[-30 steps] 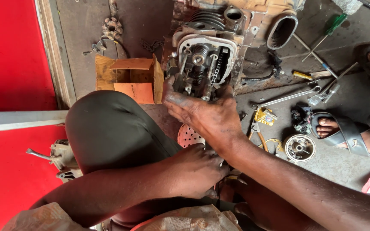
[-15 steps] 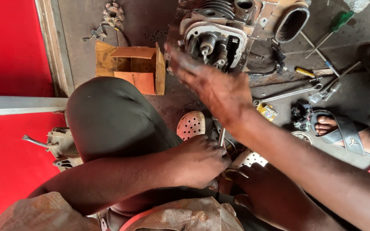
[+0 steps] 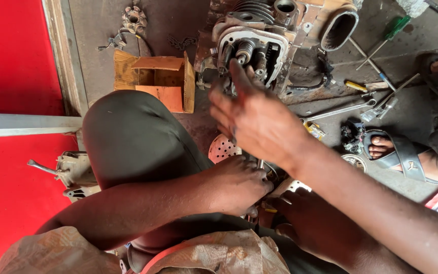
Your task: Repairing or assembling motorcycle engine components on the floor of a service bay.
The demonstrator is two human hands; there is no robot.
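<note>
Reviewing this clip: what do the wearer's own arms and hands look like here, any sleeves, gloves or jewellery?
Both forearms are bare to the picture's edge: no sleeves show. The left hand and right hand wear no gloves; no rings, watch or bands are visible. Dark grime smudges the right hand's fingers.

Dull, greasy cast metal on the engine head [image 3: 252, 43], rough bare wood on the box [image 3: 160, 81] beside it, shiny steel wrench [image 3: 338, 110] nearby.
</note>
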